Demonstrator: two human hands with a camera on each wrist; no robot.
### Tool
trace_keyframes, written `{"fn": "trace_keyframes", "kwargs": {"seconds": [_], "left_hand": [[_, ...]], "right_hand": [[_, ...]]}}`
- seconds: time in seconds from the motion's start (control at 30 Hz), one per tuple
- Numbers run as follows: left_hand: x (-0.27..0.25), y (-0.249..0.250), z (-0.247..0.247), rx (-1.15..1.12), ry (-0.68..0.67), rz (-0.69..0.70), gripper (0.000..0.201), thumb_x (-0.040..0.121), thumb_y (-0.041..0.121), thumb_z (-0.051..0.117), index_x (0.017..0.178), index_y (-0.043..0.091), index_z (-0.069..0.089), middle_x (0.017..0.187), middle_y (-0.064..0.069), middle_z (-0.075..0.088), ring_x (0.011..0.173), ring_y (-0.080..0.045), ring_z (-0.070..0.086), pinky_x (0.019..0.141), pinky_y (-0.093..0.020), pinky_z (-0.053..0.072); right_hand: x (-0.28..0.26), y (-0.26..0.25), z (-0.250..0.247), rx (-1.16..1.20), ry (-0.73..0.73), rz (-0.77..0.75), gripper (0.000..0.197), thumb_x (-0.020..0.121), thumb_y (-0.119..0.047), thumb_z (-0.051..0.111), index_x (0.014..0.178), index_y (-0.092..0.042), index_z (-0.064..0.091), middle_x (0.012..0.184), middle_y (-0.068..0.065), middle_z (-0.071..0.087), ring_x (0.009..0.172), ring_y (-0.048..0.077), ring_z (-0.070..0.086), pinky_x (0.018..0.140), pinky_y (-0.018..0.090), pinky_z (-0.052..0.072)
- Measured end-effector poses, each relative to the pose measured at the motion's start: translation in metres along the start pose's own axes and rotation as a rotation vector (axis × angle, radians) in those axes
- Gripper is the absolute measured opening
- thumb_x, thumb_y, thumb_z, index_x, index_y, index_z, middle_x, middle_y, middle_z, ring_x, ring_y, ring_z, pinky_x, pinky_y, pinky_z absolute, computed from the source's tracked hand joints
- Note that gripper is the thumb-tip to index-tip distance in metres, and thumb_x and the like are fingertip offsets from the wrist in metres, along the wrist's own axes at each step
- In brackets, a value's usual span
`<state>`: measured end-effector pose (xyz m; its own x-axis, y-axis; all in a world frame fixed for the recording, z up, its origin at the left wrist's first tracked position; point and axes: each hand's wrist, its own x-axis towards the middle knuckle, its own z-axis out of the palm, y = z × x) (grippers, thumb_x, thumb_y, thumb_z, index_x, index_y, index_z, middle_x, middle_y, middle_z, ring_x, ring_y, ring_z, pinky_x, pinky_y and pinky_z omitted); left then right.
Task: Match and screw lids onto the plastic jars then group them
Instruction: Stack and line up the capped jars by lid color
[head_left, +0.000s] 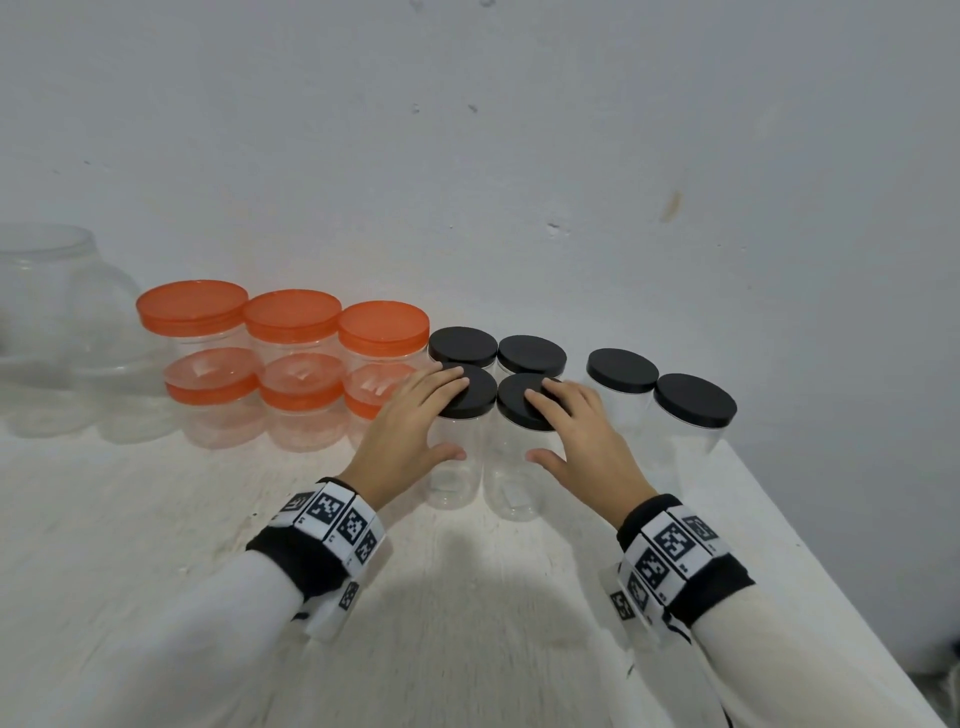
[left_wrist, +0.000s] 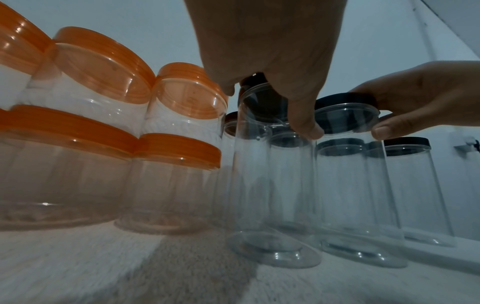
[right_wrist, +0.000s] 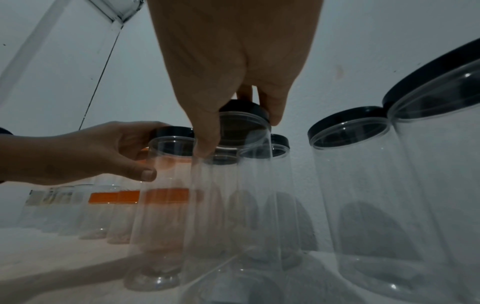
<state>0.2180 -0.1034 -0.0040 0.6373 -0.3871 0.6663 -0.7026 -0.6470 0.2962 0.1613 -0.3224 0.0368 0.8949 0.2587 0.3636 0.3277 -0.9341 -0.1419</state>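
Note:
Two clear plastic jars with black lids stand side by side at the table's middle. My left hand (head_left: 449, 415) grips the left jar (head_left: 454, 470), fingers over its lid and thumb (left_wrist: 306, 125) on its wall. My right hand (head_left: 537, 426) grips the right jar (head_left: 511, 486) the same way, thumb (right_wrist: 205, 148) against the wall. Two more black-lidded jars (head_left: 462, 345) stand just behind them, and another two (head_left: 695, 400) stand apart to the right. Several orange-lidded jars (head_left: 292, 314) are stacked in two layers on the left.
A big clear jar without a lid (head_left: 57, 312) stands at the far left against the wall. The white table (head_left: 467, 623) ends at a right edge (head_left: 789, 525) close to the rightmost jar. The wall runs right behind the jars.

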Motion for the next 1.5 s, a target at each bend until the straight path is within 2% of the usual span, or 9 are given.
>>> {"fn": "trace_keyframes", "kwargs": {"seconds": [0.17,0.3,0.43,0.7,0.87,0.93,1.03,1.2,1.5], "left_hand": [[0.001,-0.003,-0.002,0.010,-0.023,0.013,0.079,0.066,0.034,0.081,0.134,0.012,0.047,0.139,-0.002,0.046,0.130,-0.016,0.032,0.109,-0.040,0.031],[0.003,-0.003,-0.007,0.026,-0.036,0.026,0.076,0.072,0.060,0.059,0.133,0.015,0.048,0.138,0.001,0.048,0.129,-0.017,0.038,0.108,-0.051,0.033],[0.008,0.006,-0.008,0.034,0.004,0.054,0.071,0.077,0.061,0.049,0.132,0.016,0.050,0.139,0.002,0.047,0.133,-0.016,0.035,0.114,-0.040,0.017],[0.026,0.024,0.007,0.100,-0.052,0.173,0.066,0.080,0.057,0.046,0.130,0.015,0.053,0.138,0.000,0.050,0.133,-0.018,0.038,0.112,-0.039,0.019],[0.026,0.023,0.013,0.154,-0.054,0.185,0.059,0.082,0.057,0.042,0.122,0.019,0.061,0.125,0.003,0.061,0.121,-0.016,0.054,0.105,-0.039,0.029],[0.025,0.023,0.015,0.150,-0.022,0.184,0.056,0.082,0.055,0.044,0.120,0.019,0.062,0.123,0.003,0.062,0.118,-0.016,0.056,0.103,-0.037,0.033],[0.023,0.025,0.017,0.161,0.034,0.183,0.050,0.081,0.050,0.046,0.116,0.019,0.065,0.121,0.003,0.064,0.114,-0.016,0.059,0.101,-0.036,0.035],[0.023,0.026,0.019,0.156,0.048,0.164,0.047,0.081,0.046,0.046,0.116,0.021,0.065,0.122,0.005,0.064,0.114,-0.014,0.059,0.100,-0.034,0.034],[0.023,0.028,0.017,0.178,0.042,0.153,0.048,0.079,0.045,0.047,0.115,0.021,0.065,0.121,0.005,0.064,0.114,-0.014,0.059,0.099,-0.034,0.039]], "right_hand": [[0.003,0.002,0.002,0.001,0.046,-0.021,0.066,0.081,-0.027,0.071,0.139,-0.012,0.043,0.142,0.008,0.040,0.131,0.025,0.031,0.097,0.032,0.041],[0.005,0.003,0.004,-0.006,0.059,-0.041,0.066,0.080,-0.027,0.072,0.137,-0.010,0.044,0.140,0.010,0.042,0.129,0.027,0.033,0.098,0.031,0.038],[0.007,0.005,0.005,-0.027,0.074,-0.061,0.066,0.076,-0.026,0.076,0.133,-0.007,0.049,0.134,0.013,0.047,0.125,0.031,0.039,0.094,0.033,0.041],[0.009,0.010,0.007,-0.105,0.126,-0.155,0.070,0.056,-0.028,0.088,0.116,-0.003,0.061,0.111,0.016,0.062,0.100,0.035,0.059,0.079,0.040,0.053],[0.011,0.021,-0.006,0.098,0.050,-0.124,0.072,0.074,-0.055,0.062,0.130,-0.012,0.052,0.127,0.006,0.052,0.118,0.021,0.043,0.096,0.026,0.036],[0.017,0.031,-0.020,0.191,0.126,-0.037,0.063,0.081,-0.053,0.057,0.130,-0.014,0.051,0.127,0.001,0.051,0.117,0.014,0.041,0.094,0.020,0.030],[0.032,0.056,-0.038,0.071,0.152,0.137,0.049,0.087,-0.031,0.063,0.131,-0.016,0.048,0.131,0.002,0.048,0.119,0.018,0.041,0.086,0.027,0.038],[0.057,0.085,-0.042,-0.154,-0.208,0.356,0.061,0.088,-0.036,0.061,0.140,-0.018,0.036,0.143,0.011,0.036,0.130,0.028,0.036,0.097,0.041,0.039],[0.065,0.081,-0.026,-0.129,-0.190,0.294,0.052,0.094,-0.041,0.048,0.138,-0.016,0.038,0.129,0.005,0.046,0.118,0.027,0.043,0.087,0.040,0.044]]}}
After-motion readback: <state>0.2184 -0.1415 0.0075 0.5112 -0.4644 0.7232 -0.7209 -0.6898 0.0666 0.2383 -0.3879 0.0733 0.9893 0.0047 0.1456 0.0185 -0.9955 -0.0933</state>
